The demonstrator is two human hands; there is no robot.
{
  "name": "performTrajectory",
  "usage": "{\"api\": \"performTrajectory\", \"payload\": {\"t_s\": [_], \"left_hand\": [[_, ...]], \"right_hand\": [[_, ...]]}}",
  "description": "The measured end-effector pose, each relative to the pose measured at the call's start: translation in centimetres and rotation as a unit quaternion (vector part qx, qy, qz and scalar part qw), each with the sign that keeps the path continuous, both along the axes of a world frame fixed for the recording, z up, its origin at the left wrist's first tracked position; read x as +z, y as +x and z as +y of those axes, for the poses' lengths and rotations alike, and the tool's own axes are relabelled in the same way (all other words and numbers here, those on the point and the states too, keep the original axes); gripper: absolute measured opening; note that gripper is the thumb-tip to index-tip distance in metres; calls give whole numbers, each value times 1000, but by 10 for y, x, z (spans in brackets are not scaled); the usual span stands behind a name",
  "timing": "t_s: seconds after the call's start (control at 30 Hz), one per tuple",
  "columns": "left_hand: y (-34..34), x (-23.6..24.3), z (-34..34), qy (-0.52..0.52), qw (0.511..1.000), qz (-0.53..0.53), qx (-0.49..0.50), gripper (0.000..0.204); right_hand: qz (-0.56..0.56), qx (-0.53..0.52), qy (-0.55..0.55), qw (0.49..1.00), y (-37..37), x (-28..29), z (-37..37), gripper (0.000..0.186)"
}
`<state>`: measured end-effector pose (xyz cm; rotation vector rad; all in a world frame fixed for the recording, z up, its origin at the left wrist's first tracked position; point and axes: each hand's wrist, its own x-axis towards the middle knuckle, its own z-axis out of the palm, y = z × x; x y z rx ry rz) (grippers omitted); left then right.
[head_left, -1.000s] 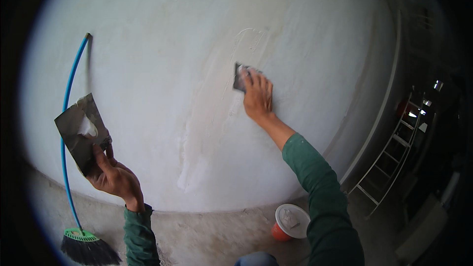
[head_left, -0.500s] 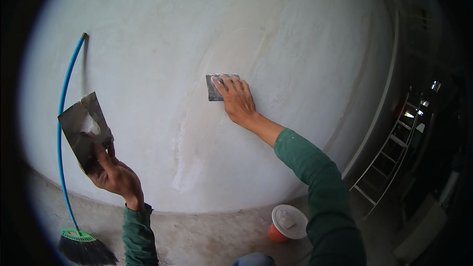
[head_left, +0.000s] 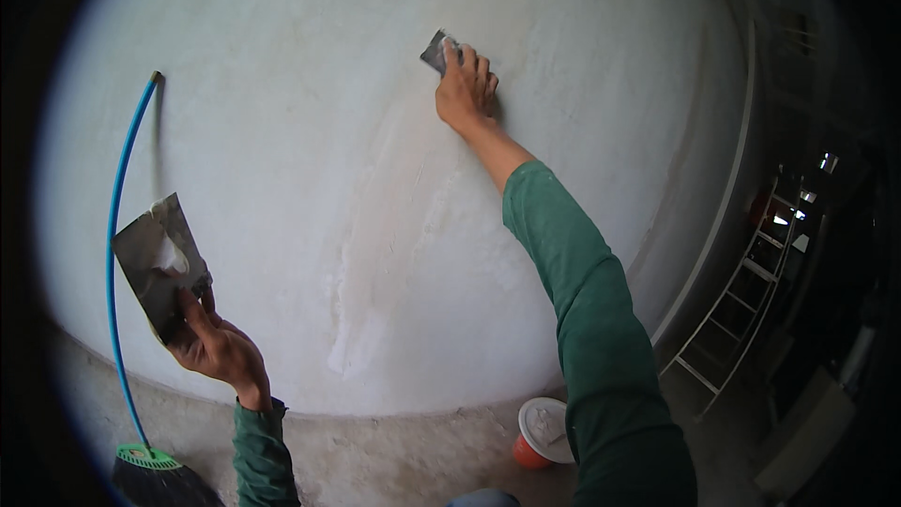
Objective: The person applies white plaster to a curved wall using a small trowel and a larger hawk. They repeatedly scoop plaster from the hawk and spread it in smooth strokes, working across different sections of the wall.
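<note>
My left hand point(head_left: 222, 349) grips a wide dark metal putty blade point(head_left: 150, 274) by its lower end, thumb on its face. A white dab of filler point(head_left: 170, 255) sits on that blade. Higher up, my right hand point(head_left: 466, 89) presses a smaller dark scraper blade point(head_left: 436, 52) against the pale wall point(head_left: 282, 160), its fingers spread over the blade's back. Below the right hand, a beige, streaky band of smoothed filler point(head_left: 399, 188) runs down the wall, with whiter ridges near its lower end.
A broom point(head_left: 114, 253) with a blue handle leans on the wall at left, bristles on the floor. An orange bucket point(head_left: 531, 452) with a white lid point(head_left: 549, 427) stands at the wall's foot, partly behind my right sleeve. At right is a metal ladder point(head_left: 727, 305).
My right hand has slid up the wall with the scraper blade, which is now tilted. The left hand and its putty blade have stayed nearly in place, slightly lower in view.
</note>
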<state>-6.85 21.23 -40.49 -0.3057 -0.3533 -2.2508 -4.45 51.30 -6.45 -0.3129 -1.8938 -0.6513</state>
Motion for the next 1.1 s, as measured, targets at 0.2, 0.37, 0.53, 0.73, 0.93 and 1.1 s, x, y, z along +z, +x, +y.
{"api": "performTrajectory", "payload": {"t_s": [0.2, 0.37, 0.53, 0.73, 0.93, 1.1], "left_hand": [[2, 0, -2, 4, 1000, -19, -11, 40], [2, -1, -3, 11, 1000, 7, 5, 38], [-5, -6, -1, -3, 1000, -5, 8, 37], [-8, -9, 0, 0, 1000, -4, 7, 38], [-1, 0, -4, -16, 999, -16, 26, 40], [6, 6, -6, -17, 999, 12, 39, 39]], "right_hand": [[-214, -12, 141, 966, 46, -136, -1, 68], [-32, -51, 33, 998, 68, -61, 29, 61], [94, -1, -150, 984, 54, 59, 60, 61], [1, 31, 11, 999, 29, -10, 35, 64], [-80, 51, 131, 987, 38, -119, 26, 72], [-107, 83, 150, 979, 47, -205, 35, 70]]}}
